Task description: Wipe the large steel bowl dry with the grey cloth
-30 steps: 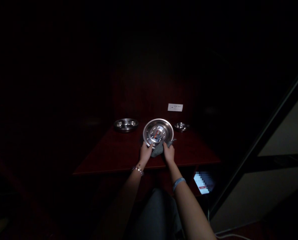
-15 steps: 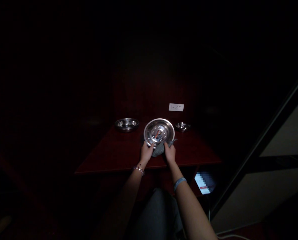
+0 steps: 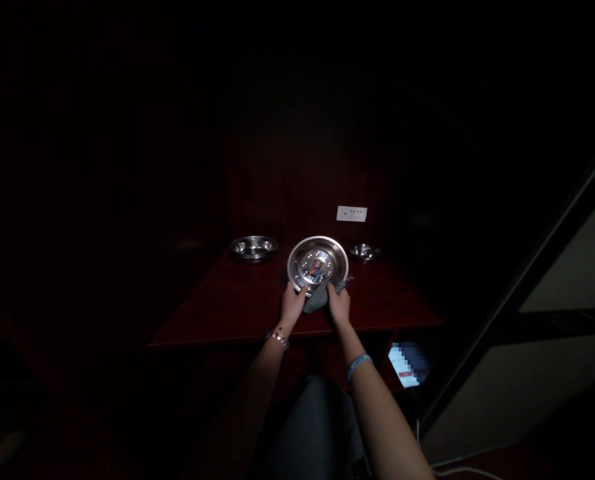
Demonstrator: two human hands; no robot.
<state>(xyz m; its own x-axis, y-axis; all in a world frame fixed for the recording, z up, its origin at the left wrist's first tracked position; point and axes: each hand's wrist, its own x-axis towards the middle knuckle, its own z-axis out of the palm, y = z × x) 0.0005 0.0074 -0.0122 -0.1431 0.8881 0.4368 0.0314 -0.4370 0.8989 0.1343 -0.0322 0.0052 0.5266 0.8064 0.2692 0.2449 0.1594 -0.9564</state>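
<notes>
A shiny round metal basin point(image 3: 300, 257) is tilted toward me over the red-brown table point(image 3: 217, 313), between both hands. My left hand point(image 3: 293, 305) grips its lower left rim, thumb on the inside. At the lower right rim, my right hand point(image 3: 340, 305) is closed on the basin with a grey cloth point(image 3: 317, 299) under its fingers. The cloth hangs below the rim between the two hands. Fingers behind the basin are hidden. Bright reflections cover the basin's bottom.
Metal basins, seemingly stacked point(image 3: 254, 249), stand at the table's back left. A smaller metal bowl point(image 3: 365, 253) sits at the back right, below a white wall socket point(image 3: 352, 214). A lit screen point(image 3: 402, 367) shows under the table's right side. The surroundings are very dark.
</notes>
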